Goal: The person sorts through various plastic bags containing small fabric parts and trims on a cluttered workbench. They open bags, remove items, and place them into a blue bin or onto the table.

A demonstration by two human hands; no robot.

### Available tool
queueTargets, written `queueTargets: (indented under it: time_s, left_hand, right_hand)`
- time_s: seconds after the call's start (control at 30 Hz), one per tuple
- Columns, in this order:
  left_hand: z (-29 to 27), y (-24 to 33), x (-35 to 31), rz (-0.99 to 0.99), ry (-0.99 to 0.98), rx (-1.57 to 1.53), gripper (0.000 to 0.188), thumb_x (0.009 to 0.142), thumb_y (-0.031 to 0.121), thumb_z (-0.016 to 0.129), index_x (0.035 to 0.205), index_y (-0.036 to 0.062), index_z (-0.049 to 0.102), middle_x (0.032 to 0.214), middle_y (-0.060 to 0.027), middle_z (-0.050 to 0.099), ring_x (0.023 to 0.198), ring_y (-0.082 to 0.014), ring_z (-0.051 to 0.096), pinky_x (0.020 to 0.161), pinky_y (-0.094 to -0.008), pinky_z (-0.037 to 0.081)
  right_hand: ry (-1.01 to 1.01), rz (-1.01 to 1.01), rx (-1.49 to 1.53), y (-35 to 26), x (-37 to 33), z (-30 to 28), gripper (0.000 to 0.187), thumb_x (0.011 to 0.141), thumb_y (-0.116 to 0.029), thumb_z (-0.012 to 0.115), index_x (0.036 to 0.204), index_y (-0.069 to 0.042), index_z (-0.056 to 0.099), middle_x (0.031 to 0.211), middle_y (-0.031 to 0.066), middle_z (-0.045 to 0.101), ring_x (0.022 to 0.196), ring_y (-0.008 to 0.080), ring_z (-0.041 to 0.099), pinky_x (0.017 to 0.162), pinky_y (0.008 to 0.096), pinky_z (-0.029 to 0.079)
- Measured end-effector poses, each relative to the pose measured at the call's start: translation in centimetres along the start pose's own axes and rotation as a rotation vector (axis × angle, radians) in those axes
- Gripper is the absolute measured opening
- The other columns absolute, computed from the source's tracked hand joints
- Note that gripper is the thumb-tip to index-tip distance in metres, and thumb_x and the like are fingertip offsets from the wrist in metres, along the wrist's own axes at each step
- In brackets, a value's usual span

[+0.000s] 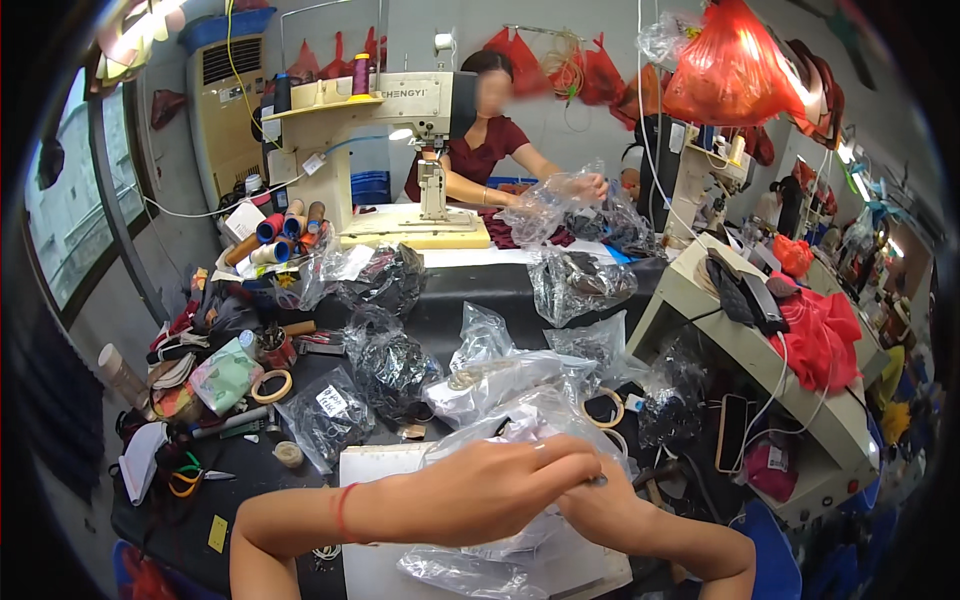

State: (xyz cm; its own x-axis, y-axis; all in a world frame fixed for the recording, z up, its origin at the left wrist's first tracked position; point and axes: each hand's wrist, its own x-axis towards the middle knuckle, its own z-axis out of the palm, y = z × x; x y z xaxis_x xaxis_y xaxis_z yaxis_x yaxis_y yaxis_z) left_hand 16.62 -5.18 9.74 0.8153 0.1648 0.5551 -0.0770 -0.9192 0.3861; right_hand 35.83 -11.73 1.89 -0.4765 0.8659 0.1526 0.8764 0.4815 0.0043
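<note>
A clear plastic bag (525,405) with whitish contents lies crumpled over a pale board (385,470) in front of me. My left hand (535,480), a red string round its wrist, reaches across above the bag with its fingers bent and closed. A small dark tip shows by its fingertips; what it is I cannot make out. Close against it, my right hand (605,505) comes in from the right, its fingers mostly hidden behind the left hand. More loose clear plastic (475,572) spreads on the board below my wrists.
Several filled plastic bags (390,365) cover the dark table. Scissors (195,478), tape rolls (271,386) and a patterned pouch (225,376) lie leftward; a phone (731,433) lies rightward. Beyond stands a sewing machine (410,105), where another person (490,150) handles plastic bags.
</note>
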Motion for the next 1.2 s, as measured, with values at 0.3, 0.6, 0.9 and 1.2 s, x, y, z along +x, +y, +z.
queueTargets:
  time_s: [0.3, 0.6, 0.9, 1.2]
  left_hand:
    - [5.4, -5.5, -1.3, -0.211, -0.371, 0.162, 0.041, 0.091, 0.025, 0.048, 0.121, -0.0029, 0.042, 0.111, -0.0216, 0.053, 0.1, -0.041, 0.055, 0.084, -0.0447, 0.045]
    - [-3.8, -1.3, -3.8, -0.092, -0.541, 0.523, 0.043, 0.093, 0.036, 0.047, 0.123, 0.0052, 0.049, 0.123, -0.0194, 0.053, 0.124, -0.0331, 0.044, 0.108, -0.0619, 0.01]
    - [-8.2, 0.5, 0.5, -0.086, 0.136, 0.732, 0.01, 0.074, 0.006, 0.063, 0.069, 0.0065, 0.054, 0.06, -0.0061, 0.055, 0.063, -0.0245, 0.057, 0.081, -0.0398, 0.047]
    - [-7.8, 1.2, 0.8, -0.026, 0.243, 0.79, 0.011, 0.072, 0.006, 0.067, 0.074, 0.0078, 0.057, 0.066, -0.0038, 0.056, 0.067, -0.0213, 0.055, 0.072, -0.0334, 0.045]
  right_hand:
    - [-0.221, 0.085, -0.169, -2.9, -2.3, -5.3, 0.062, 0.081, -0.052, 0.058, 0.125, -0.01, 0.047, 0.106, 0.022, 0.052, 0.064, 0.0286, 0.063, 0.054, 0.0339, 0.051]
    - [-0.167, 0.007, -0.209, 0.4, -6.1, -8.6, 0.049, 0.083, -0.053, 0.054, 0.104, -0.009, 0.059, 0.087, 0.0075, 0.059, 0.08, 0.0247, 0.058, 0.086, 0.0533, 0.033]
    - [0.654, 0.195, -0.243, 3.7, -3.5, -13.4, 0.005, 0.073, -0.002, 0.055, 0.075, -0.003, 0.051, 0.069, 0.0126, 0.049, 0.076, 0.032, 0.052, 0.074, 0.0416, 0.043]
    - [0.886, 0.225, -0.102, 3.1, -4.9, -12.2, 0.004, 0.083, 0.001, 0.057, 0.082, 0.001, 0.053, 0.077, 0.0159, 0.052, 0.074, 0.0356, 0.052, 0.069, 0.0414, 0.044]
